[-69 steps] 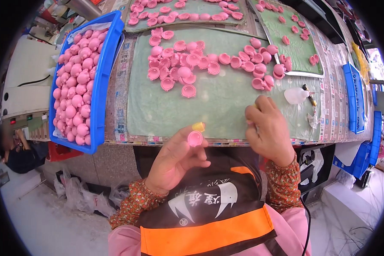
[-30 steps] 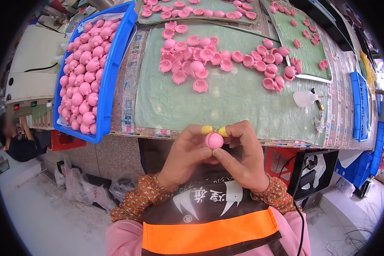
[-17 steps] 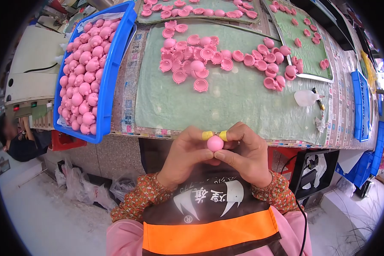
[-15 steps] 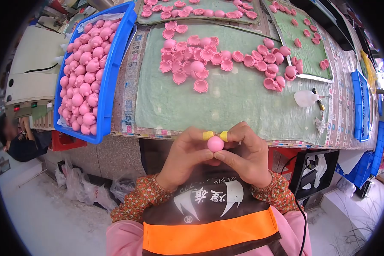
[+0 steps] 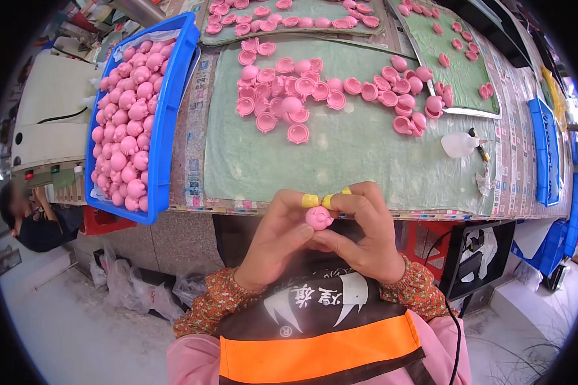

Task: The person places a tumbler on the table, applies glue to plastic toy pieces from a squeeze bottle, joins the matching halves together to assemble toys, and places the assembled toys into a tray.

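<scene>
In front of my apron, a small round pink plastic pig head [image 5: 318, 219] with a moulded face is pinched between both hands. My left hand [image 5: 281, 234] is closed on its left side, with thumb and index finger against it. My right hand [image 5: 361, 228] grips it from the other side, the thumb below and the index finger above. Yellow tape wraps fingertips on both hands. Beyond them on the green mat [image 5: 257, 163] lie many pink half shells [image 5: 297, 133], some hollow side up, some dome up. Whether a seam runs round the held piece is hidden.
A blue bin [image 5: 164, 138] full of round pink pieces [image 5: 127, 99] stands at the left. A white squeeze bottle [image 5: 457, 145] lies right on the mat. More half shells rest on mats [image 5: 456, 77] behind. Another person [image 5: 42, 218] sits at far left.
The pink piece has been turned in my fingers, so its moulded face shows where a smooth side showed before. Both hands still hold it, and the view has shifted slightly.
</scene>
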{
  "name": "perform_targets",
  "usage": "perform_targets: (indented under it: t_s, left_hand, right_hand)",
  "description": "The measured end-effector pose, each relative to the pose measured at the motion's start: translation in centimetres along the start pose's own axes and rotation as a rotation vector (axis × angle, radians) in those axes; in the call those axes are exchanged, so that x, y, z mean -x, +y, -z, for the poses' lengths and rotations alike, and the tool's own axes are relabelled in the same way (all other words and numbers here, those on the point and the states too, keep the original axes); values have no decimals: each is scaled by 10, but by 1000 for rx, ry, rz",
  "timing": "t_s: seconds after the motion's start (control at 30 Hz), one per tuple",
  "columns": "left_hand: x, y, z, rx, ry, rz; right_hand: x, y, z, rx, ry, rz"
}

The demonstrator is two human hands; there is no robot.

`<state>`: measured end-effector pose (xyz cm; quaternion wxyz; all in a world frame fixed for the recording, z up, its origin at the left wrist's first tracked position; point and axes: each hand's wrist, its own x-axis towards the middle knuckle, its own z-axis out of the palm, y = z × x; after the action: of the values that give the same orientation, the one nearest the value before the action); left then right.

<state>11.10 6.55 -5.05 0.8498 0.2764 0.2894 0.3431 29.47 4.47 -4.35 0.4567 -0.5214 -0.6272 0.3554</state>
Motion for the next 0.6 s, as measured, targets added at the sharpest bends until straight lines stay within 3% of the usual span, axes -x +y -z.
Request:
perform_targets:
  t_s: [0.43,0.6]
  left_hand:
    - [0,-12,7,36,14,-58]
    - [0,-9,7,66,8,11]
  right_hand:
    - [0,4,-2,338,-34,406]
    - [1,7,-2,356,-38,400]
